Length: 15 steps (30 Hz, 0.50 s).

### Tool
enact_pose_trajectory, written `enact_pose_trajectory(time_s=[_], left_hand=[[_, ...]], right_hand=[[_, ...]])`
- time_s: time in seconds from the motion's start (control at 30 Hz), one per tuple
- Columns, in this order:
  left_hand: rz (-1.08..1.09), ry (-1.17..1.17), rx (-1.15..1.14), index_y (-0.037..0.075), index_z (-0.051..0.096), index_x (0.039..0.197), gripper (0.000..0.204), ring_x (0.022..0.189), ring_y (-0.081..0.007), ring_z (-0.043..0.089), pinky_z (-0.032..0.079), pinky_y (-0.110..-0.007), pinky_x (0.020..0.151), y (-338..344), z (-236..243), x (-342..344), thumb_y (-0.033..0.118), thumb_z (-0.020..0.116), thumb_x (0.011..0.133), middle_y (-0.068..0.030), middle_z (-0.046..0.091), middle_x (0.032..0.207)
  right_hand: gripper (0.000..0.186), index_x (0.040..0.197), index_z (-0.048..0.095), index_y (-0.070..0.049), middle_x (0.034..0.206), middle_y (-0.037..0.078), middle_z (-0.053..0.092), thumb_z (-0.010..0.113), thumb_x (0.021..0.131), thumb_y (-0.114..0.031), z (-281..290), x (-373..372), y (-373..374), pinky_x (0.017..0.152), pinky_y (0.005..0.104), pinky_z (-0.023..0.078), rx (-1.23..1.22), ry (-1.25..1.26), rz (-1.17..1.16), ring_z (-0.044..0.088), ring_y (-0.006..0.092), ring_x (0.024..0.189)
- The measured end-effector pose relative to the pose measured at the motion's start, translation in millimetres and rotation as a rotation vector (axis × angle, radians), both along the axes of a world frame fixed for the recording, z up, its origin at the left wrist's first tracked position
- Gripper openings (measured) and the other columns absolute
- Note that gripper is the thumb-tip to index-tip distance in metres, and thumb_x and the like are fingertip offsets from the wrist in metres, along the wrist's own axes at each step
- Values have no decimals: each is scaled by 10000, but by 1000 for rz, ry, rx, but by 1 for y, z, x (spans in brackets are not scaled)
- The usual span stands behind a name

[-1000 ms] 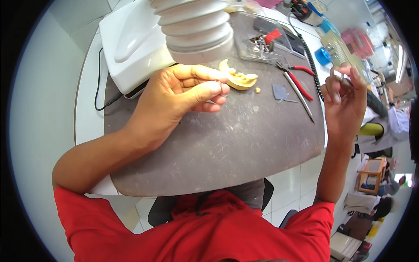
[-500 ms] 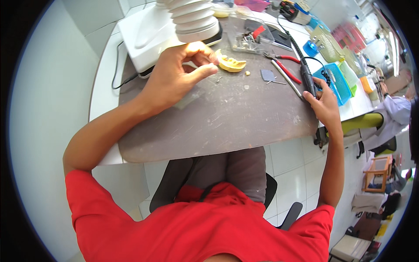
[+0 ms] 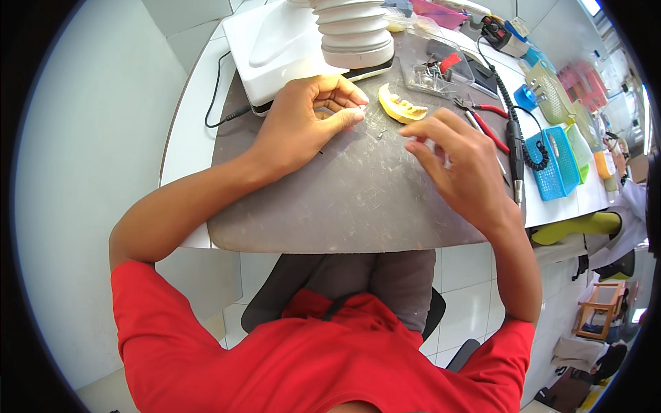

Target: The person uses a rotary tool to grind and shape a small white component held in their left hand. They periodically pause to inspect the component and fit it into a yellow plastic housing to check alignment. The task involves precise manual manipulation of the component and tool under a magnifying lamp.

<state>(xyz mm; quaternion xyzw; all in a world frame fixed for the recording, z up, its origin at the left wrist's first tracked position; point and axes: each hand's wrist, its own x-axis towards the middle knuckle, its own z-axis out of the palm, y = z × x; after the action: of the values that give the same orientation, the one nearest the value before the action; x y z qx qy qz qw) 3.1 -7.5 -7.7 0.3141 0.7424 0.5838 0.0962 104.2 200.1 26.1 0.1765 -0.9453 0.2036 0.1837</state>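
Observation:
My left hand [image 3: 303,120] is closed in a pinch left of a yellow dental cast [image 3: 399,109]; what its fingertips hold is too small to make out. My right hand [image 3: 458,168] is open, fingers bent and apart, below and to the right of the cast. A tiny metal bit [image 3: 381,134] lies on the grey mat [image 3: 330,220] between them. Farther right lie red-handled pliers [image 3: 489,129], a slim silver tool partly behind my right hand, and a black handpiece [image 3: 514,151] with a coiled cord.
A white machine [image 3: 255,48] and ribbed hose [image 3: 351,34] stand at the back, beside a clear box of small metal parts [image 3: 434,76]. Blue [image 3: 554,165] and green baskets line the right side. Another person's sleeve [image 3: 620,227] shows at far right.
My right hand has let go of the black handpiece, now lying at the right, and moved left toward the cast. My left hand stays pinched beside the cast.

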Motion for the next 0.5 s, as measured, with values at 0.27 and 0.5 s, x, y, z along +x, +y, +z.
enact_pose_trajectory(time_s=[0.27,0.5], left_hand=[[-62,-200,69,-4,572,960,129,855,-99,615,511,-239,800,-2,5,-2,59,629,864,-46,628,910],[-166,-493,190,-8,558,967,116,889,-124,617,517,-260,804,-3,7,2,47,607,878,-70,629,952]], right_hand=[[85,874,586,-45,938,127,578,619,817,-99,-16,-34,-7,658,408,469,113,-39,138,600,329,772],[165,847,598,-20,778,99,605,671,715,46,-16,-28,-18,600,296,484,-302,85,102,623,217,662]])
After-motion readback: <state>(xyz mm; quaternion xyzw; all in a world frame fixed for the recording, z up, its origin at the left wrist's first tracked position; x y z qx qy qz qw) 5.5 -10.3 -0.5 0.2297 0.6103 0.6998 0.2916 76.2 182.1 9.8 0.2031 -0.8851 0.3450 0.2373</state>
